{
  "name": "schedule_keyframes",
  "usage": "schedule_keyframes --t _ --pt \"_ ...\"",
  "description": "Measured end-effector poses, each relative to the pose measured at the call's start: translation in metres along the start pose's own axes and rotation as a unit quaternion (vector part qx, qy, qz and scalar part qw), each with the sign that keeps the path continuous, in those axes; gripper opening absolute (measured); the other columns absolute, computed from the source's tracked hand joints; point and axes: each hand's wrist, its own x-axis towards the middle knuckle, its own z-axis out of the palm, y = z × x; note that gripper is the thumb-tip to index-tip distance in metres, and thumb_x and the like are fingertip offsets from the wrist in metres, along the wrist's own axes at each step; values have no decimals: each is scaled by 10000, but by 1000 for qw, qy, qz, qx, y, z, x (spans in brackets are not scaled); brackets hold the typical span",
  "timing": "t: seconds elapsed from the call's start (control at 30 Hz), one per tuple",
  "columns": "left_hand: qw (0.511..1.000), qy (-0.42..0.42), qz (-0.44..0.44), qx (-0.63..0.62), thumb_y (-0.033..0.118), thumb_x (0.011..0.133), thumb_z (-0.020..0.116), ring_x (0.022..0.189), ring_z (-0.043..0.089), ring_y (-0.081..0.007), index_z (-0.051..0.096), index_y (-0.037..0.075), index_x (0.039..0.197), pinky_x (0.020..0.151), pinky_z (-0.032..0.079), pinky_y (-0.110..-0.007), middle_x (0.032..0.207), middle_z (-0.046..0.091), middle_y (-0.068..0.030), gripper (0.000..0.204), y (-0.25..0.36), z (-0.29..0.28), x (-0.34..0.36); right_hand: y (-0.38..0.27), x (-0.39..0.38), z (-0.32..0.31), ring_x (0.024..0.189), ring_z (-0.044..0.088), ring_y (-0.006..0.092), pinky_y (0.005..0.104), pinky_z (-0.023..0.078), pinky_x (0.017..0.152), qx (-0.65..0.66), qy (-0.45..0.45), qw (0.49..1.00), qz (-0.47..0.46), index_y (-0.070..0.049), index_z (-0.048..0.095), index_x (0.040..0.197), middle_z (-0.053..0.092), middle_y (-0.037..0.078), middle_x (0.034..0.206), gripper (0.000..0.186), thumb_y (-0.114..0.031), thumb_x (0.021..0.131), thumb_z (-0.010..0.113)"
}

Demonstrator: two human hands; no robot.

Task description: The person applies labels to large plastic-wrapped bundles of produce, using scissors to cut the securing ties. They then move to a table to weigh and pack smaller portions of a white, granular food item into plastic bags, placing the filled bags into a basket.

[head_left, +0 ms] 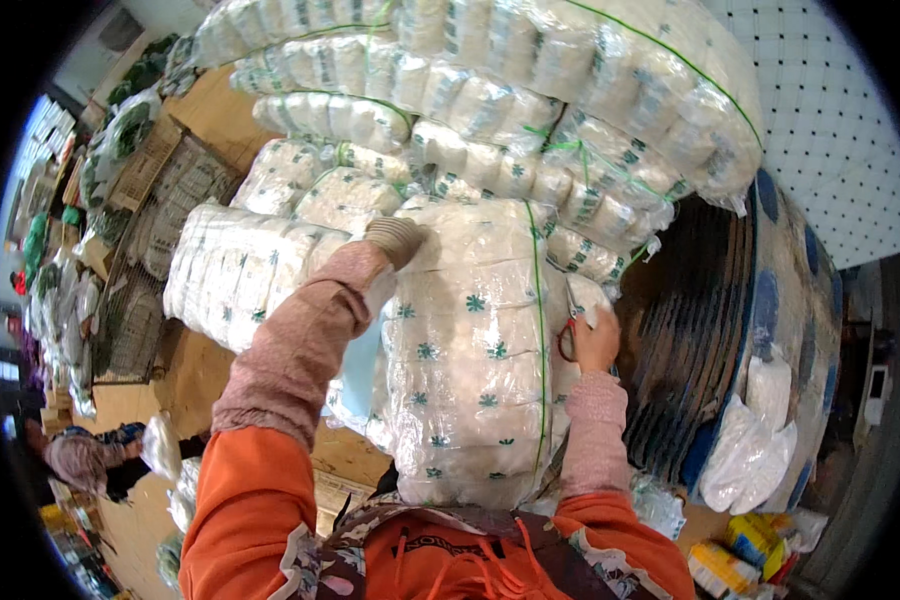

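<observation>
A large plastic-wrapped bundle of white packs (465, 365) with small green leaf-like prints stands upright right before me. A thin green strap (541, 320) runs down its right side. My left hand (398, 241), in a ribbed beige glove, rests at the bundle's upper left edge; its fingers cannot be made out. At the right side, beside the strap, my bare right hand (598, 340) is closed on scissors with red handles (567, 340). White material (587, 294) shows just above that hand; I cannot tell whether it is held.
More strapped bundles (490, 90) are stacked ahead, and another bundle (240, 270) lies to the left. Dark stacked sheets (685, 330) stand at the right, with a white plastic bag (750, 455) beyond. A person (90, 455) is at the lower left, near a wire crate (160, 240).
</observation>
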Motion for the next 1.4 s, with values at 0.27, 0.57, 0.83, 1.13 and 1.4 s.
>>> schedule_keyframes --t 0.27,0.57,0.83,1.13,1.4 --pt "997 33 -8 -72 160 838 481 1001 597 -281 603 102 1101 800 494 -404 1069 620 -121 295 25 -11 21 -235 2 3 1356 64 370 680 123 981 -63 -93 992 -58 -123 154 1418 107 207 1455 1057 -572 626 691" --pt "979 201 33 -24 107 808 501 934 622 -272 641 89 1008 749 507 -409 1003 643 -105 245 31 57 24 -125 35 -8 844 612 360 433 485 734 -127 -92 982 -103 -41 636 942 639 201 861 322 -271 727 568" --pt "996 63 41 -42 239 834 457 910 610 -328 600 63 1039 773 479 -430 1002 620 -169 306 25 -20 -127 -96 6 -30 803 609 350 431 476 696 -27 -166 982 -83 -89 671 777 640 180 822 225 -262 708 544" --pt "996 66 -5 -51 295 877 393 958 595 -339 564 153 1086 802 451 -466 1007 602 -212 305 5 -17 -82 -209 -18 14 916 561 354 420 450 789 259 -64 893 -363 -17 595 1011 588 194 978 238 -80 785 556" --pt "962 17 -93 -254 564 785 456 1017 563 -369 559 21 1146 886 414 -421 1140 565 -232 660 -14 -17 -66 -214 55 65 1040 544 274 470 344 942 -100 -157 927 -326 -90 587 1048 583 130 1116 325 -283 868 397"
